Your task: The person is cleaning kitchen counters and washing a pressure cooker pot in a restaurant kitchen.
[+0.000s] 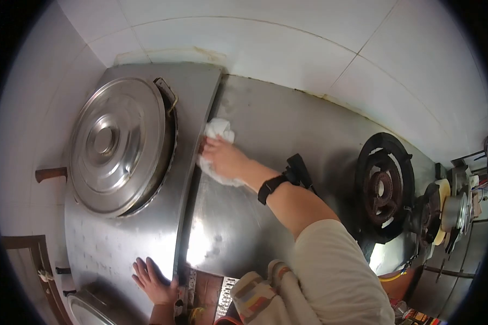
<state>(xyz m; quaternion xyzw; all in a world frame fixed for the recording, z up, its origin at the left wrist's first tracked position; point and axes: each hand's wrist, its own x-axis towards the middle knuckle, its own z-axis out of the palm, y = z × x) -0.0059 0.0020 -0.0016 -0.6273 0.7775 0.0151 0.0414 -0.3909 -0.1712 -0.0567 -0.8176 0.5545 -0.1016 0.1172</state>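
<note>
My right hand (225, 157) presses a crumpled white cloth (218, 131) against the steel countertop (265, 130), right at the raised edge of the neighbouring steel unit (198, 103). A black band circles that wrist. My left hand (154, 281) lies flat, fingers spread, on the front of the raised steel unit, holding nothing. A large round steel lid (116, 143) covers a pot set into that unit, left of the cloth.
A black cast-iron gas burner (384, 187) sits to the right, with a smaller burner and a pot (453, 211) beyond it. White wall tiles (287, 38) run behind the counter. A second lid (87, 311) shows at the bottom left.
</note>
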